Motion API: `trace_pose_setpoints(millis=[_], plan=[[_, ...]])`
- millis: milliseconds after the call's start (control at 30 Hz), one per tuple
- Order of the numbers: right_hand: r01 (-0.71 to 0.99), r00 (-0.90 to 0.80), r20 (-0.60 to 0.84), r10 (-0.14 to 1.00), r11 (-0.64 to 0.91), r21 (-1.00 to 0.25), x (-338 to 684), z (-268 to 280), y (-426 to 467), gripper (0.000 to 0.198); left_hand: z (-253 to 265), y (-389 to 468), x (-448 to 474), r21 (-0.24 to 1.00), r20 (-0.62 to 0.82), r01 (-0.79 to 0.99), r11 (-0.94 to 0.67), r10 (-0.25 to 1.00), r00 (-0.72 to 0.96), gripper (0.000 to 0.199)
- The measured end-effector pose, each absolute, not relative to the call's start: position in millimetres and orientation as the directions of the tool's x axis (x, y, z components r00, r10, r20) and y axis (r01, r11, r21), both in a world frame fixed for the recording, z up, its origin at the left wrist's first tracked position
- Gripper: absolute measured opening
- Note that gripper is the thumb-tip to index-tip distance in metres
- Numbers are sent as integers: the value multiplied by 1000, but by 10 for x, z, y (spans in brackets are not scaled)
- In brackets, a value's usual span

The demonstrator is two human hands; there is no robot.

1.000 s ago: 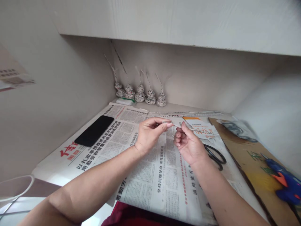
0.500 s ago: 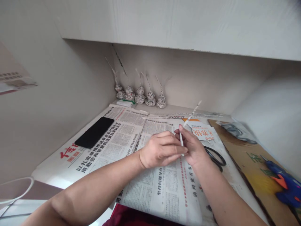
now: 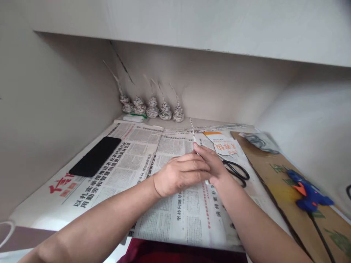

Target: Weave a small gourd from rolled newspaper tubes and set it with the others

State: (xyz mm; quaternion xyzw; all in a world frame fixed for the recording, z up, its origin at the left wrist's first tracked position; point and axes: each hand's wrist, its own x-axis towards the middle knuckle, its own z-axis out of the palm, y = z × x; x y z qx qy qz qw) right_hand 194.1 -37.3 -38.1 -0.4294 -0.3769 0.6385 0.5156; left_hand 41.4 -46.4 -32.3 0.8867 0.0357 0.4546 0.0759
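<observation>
A thin rolled newspaper stick [image 3: 192, 128] points up and away from my two hands, above the newspaper-covered table [image 3: 153, 219]. My right hand [image 3: 212, 162] is closed round the stick's middle, with the thumb against it. My left hand [image 3: 182, 173] lies across the right palm, its fingers closed over the lower part of the stick. A pale end [image 3: 207, 181] of the stick shows below the left fingers; the part between is hidden. Just right of my right hand lie scissors with black handles [image 3: 238, 171].
Several woven paper gourds [image 3: 153, 107] stand along the back wall, before them several loose paper sticks [image 3: 219, 128]. A black phone [image 3: 95, 156] lies at left. At right, a blue glue gun [image 3: 307, 191] and a plastic bag [image 3: 261, 142] rest on cardboard [image 3: 276, 193]. A shelf [image 3: 192, 22] overhangs the back.
The view has swung right, so everything sits further left. The stick has turned more upright, and my left fingers now reach further across my right palm.
</observation>
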Motion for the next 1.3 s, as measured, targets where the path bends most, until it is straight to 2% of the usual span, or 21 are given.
trace_pose_setpoints(millis=[133,333,600,767,933,1100,1233,1300], plan=[[-461,-92,-227,970,-244,-853,1966,-379,-339,30,-327,-467,421,230,833,14,-973,204,515,20],[-600,-85,-323,943,-307,-739,1977,-336,-307,28,-251,-488,402,423,816,4,-906,383,433,20],[-663,-4,-257,966,-195,-723,1976,-468,-249,31,-246,-473,418,619,770,-26,-785,599,220,16],[-666,90,-208,974,-96,-740,1967,-417,-279,34,-236,-457,437,683,729,-79,-726,671,137,14],[-641,181,-147,972,3,-767,1963,-383,-302,37,-258,-425,477,802,576,-208,-559,817,27,8],[-551,150,-149,977,-43,-834,1980,-414,-283,41,-321,-325,510,859,346,-377,-346,936,-71,13],[-214,-62,-87,994,-98,-972,1910,-439,-376,48,-340,-271,509,870,206,-444,-213,976,-64,18],[-68,-193,-18,981,-32,-997,1853,-440,-467,46,-348,-257,509,873,140,-463,-151,988,-58,20]])
